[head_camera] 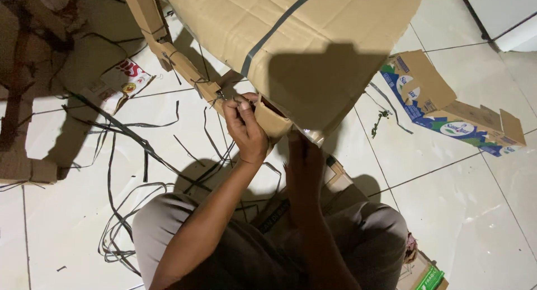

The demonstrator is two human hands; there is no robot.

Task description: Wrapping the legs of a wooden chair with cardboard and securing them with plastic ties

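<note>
Flattened brown cardboard (22, 71) lies at the far left, and dark plastic strapping (120, 211) curls over the white tiled floor (475, 211). Near the middle, the left hand (246, 127) has its fingers clenched on a folded flap (274, 122) at the lower edge of a large cardboard box (291, 38). Just beside it the right hand (302, 155) reaches up under the box corner in shadow; its grip cannot be told. A blue-and-green printed carton (447, 108) lies at the right.

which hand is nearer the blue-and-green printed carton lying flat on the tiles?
Right. The right hand, under the big brown cardboard sheet's corner, sits closer to the flattened blue-and-green carton; the left hand, pinching the sheet's edge, is farther away.
</note>
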